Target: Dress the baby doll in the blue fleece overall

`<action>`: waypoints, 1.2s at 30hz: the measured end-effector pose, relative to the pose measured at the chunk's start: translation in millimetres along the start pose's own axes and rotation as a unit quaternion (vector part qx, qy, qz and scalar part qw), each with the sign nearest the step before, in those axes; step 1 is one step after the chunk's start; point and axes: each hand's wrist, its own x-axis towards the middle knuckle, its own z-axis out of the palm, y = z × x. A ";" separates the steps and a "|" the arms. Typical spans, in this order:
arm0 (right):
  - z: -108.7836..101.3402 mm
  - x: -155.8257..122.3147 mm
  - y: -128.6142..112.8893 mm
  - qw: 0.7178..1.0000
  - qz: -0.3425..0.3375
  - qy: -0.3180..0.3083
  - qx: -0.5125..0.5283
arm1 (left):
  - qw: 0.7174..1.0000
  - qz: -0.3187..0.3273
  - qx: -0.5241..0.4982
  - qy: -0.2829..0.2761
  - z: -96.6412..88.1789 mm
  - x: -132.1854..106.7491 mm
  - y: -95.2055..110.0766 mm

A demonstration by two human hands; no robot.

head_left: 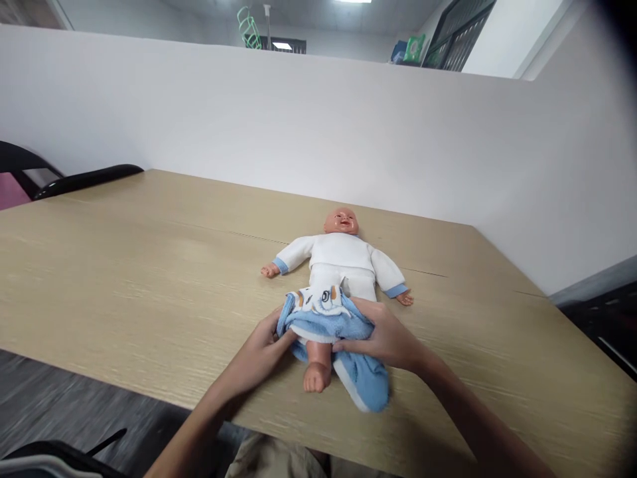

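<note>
Near the tabletop's [124, 265] front edge, the left hand [259, 352] pinches the blue trousers [328, 322] at the doll's [341, 255] hip; the right hand [385, 335] clamps the other side; mid-dressing, seemingly, an even upward pull next.

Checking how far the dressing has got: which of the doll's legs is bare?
The leg between both hands, its foot poking out of the blue pants toward the camera. The other leg is hidden inside the blue pant leg under the right hand.
</note>
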 end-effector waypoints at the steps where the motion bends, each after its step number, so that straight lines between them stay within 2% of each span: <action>1: -3.3 -0.2 4.0 1.000 0.003 0.010 0.003 | 1.000 -0.012 -0.006 -0.024 -4.7 2.0 2.9; 3: -7.2 -4.0 13.5 0.998 0.009 0.026 0.056 | 0.998 -0.028 -0.012 -0.059 -14.1 4.1 6.7; 5: -7.8 -10.8 25.2 0.985 0.018 0.028 0.167 | 0.996 -0.039 -0.019 -0.080 -22.9 4.5 7.6; 9: -2.8 -22.4 51.8 0.925 0.094 0.055 0.364 | 0.991 -0.044 -0.022 -0.127 -34.3 7.4 4.9; 10: -1.6 -23.7 57.2 0.911 0.107 0.062 0.394 | 0.991 -0.044 -0.015 -0.126 -34.7 9.6 4.7; 12: -1.1 -24.9 64.1 0.897 0.106 0.066 0.424 | 0.995 -0.045 0.015 -0.086 -32.0 15.7 6.6; 15: -7.6 -26.3 62.5 0.919 0.094 0.031 0.383 | 0.994 -0.008 0.110 0.004 -24.2 28.4 16.7; 17: -14.8 -28.4 54.3 0.951 0.097 -0.014 0.292 | 0.982 0.045 0.182 0.002 -21.1 38.7 27.4; 20: -22.9 -32.6 38.5 0.991 0.097 -0.022 0.091 | 0.951 0.108 0.269 -0.106 -21.7 56.9 45.7; 22: -23.5 -34.8 31.4 0.995 0.097 -0.006 0.020 | 0.927 0.124 0.305 -0.178 -22.7 70.4 57.8; 25: -17.9 -35.8 32.3 0.990 0.100 0.005 0.096 | 0.903 0.138 0.311 -0.263 -20.6 90.3 74.0; 29: -6.3 -33.3 46.9 0.963 0.091 0.044 0.250 | 0.868 0.139 0.303 -0.367 -13.4 112.8 86.0; 33: -0.1 -30.6 53.8 0.950 0.067 0.061 0.299 | 0.860 0.083 0.236 -0.445 -5.2 130.7 80.8; 36: -0.6 -30.0 51.4 0.946 0.040 0.081 0.310 | 0.858 0.105 0.143 -0.482 2.7 139.7 72.3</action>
